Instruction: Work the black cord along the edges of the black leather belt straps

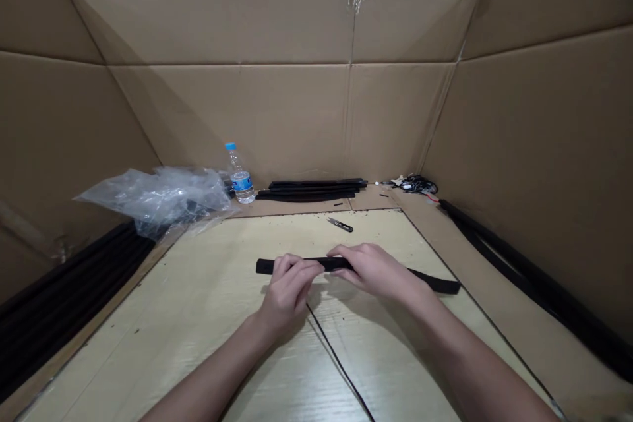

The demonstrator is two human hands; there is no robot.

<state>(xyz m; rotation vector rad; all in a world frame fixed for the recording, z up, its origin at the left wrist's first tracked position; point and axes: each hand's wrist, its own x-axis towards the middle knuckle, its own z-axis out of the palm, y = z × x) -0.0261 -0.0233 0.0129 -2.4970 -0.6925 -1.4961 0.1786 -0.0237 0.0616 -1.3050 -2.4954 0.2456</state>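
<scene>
A long black foam strip (438, 283) lies crosswise above the table, its left end sticking out past my left hand (291, 283). The fingers of that hand are wrapped over the strip. My right hand (373, 267) pinches the same strip a little further right, thumb below and fingers on top. Beyond this hand the strip's right end slopes down toward the table's right side. A thin black cord (336, 356) runs from under my left hand toward the near edge; its upper end is hidden. Past the hands lies a small pair of thread snips (340, 225).
Cardboard walls (232, 112) enclose the pale table (212, 323). At the back stand a water bottle (242, 178), stacked black strips (311, 190) and a tangle of cables (418, 183). Clear plastic bags (163, 198) and long black strips (74, 297) lie left; black tubes (534, 283) lie right.
</scene>
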